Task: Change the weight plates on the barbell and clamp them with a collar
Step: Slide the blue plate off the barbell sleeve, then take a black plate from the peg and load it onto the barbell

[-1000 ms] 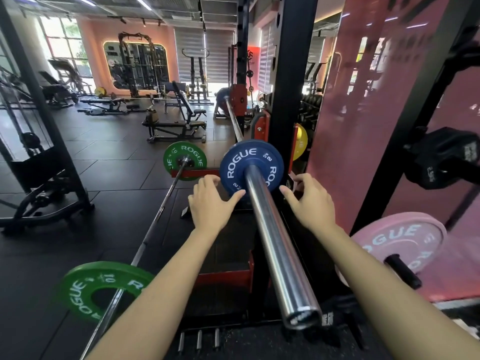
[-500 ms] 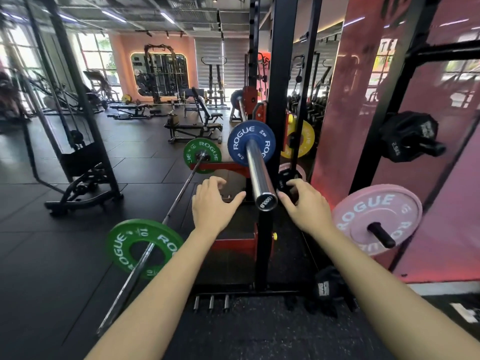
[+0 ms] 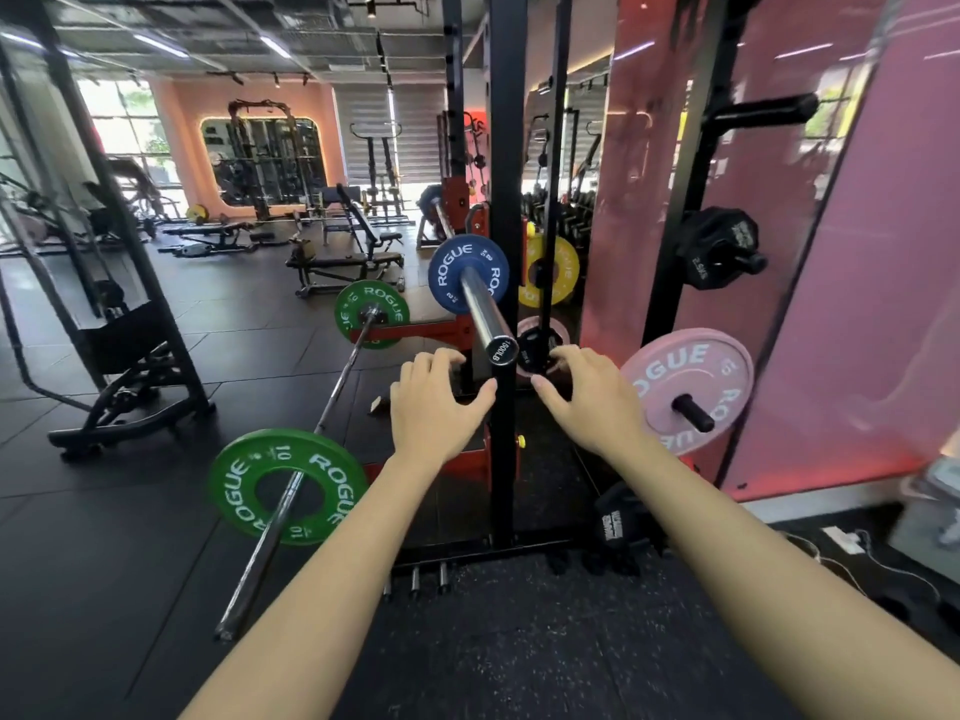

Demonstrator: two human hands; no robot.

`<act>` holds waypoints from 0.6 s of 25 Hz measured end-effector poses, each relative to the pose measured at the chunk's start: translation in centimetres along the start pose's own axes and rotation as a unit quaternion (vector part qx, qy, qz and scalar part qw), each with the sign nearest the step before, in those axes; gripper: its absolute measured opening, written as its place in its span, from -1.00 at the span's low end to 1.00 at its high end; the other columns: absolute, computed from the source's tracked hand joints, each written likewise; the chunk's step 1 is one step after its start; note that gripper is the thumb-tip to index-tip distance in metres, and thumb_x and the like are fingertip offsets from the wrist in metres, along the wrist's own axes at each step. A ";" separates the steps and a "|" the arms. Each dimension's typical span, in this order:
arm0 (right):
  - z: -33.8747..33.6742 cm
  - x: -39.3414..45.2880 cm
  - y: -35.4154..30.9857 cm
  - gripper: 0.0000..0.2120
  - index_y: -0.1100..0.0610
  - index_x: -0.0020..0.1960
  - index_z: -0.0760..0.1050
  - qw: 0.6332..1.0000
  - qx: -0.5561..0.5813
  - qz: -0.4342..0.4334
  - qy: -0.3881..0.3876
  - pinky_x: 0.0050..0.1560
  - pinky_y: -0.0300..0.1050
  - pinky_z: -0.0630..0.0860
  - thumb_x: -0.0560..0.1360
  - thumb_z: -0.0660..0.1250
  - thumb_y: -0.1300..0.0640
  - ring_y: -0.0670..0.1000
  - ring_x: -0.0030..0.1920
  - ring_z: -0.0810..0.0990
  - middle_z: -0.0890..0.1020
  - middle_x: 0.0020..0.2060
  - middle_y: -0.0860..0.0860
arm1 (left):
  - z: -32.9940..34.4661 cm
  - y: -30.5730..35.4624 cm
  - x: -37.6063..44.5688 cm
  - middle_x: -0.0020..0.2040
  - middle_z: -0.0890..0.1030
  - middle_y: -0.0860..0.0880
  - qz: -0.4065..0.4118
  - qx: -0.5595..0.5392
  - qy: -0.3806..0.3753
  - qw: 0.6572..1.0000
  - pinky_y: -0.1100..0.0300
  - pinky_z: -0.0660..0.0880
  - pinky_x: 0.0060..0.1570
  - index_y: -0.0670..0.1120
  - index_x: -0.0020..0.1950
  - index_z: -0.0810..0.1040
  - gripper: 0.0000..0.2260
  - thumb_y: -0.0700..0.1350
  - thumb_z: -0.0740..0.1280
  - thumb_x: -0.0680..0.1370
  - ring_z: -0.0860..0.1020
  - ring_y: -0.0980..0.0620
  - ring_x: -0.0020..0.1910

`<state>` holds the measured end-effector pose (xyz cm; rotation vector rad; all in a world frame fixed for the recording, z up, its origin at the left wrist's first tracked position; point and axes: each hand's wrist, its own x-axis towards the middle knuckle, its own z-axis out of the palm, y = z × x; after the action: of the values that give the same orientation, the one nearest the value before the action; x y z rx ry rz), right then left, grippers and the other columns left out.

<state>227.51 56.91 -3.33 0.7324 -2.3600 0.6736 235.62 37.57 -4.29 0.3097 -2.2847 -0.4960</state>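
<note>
Left hand [image 3: 434, 402] spread wide, holding nothing, right hand [image 3: 589, 394] likewise spread and unloaded, both just short of barbell sleeve [image 3: 485, 317] end, blue plate [image 3: 457, 272] seated far up sleeve.

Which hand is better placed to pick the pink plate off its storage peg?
Right. The right hand hangs empty and open just beside the pink plate on its peg; the left hand, also empty, sits across the rack upright, farther away.
</note>
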 end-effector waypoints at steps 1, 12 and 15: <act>-0.5 -0.6 -0.3 -0.58 0.02 0.26 0.43 1.000 -0.007 0.010 -0.005 -0.08 0.00 0.47 0.53 0.23 -0.22 0.09 0.10 0.50 0.57 0.07 -0.01 | -0.1 0.5 -0.3 0.06 0.50 0.06 0.008 -0.006 -0.003 1.000 0.03 0.36 0.08 0.07 0.15 0.47 -0.60 0.31 0.30 0.47 0.43 0.00 0.12; -10.1 -7.1 6.6 -0.49 0.06 0.32 0.44 0.977 -0.187 0.098 0.033 0.06 0.09 0.43 0.51 0.20 -0.24 0.17 0.16 0.47 0.57 0.16 0.05 | 4.8 11.5 -3.2 0.09 0.50 0.04 0.123 -0.056 -0.057 0.989 0.03 0.37 0.09 0.04 0.19 0.51 -0.55 0.32 0.28 0.47 0.43 -0.03 0.13; -13.2 -8.3 11.4 -0.47 0.05 0.33 0.44 0.967 -0.215 0.132 0.048 0.02 0.08 0.43 0.51 0.19 -0.25 0.16 0.13 0.48 0.57 0.15 0.06 | 8.1 16.6 -3.2 0.09 0.50 0.02 0.156 -0.061 -0.062 0.984 0.00 0.36 0.07 0.02 0.18 0.51 -0.55 0.30 0.30 0.47 0.43 -0.06 0.11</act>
<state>230.89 75.96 -2.57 0.1949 -2.4147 0.2712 230.73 55.70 -4.10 -0.1448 -2.3532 -0.5005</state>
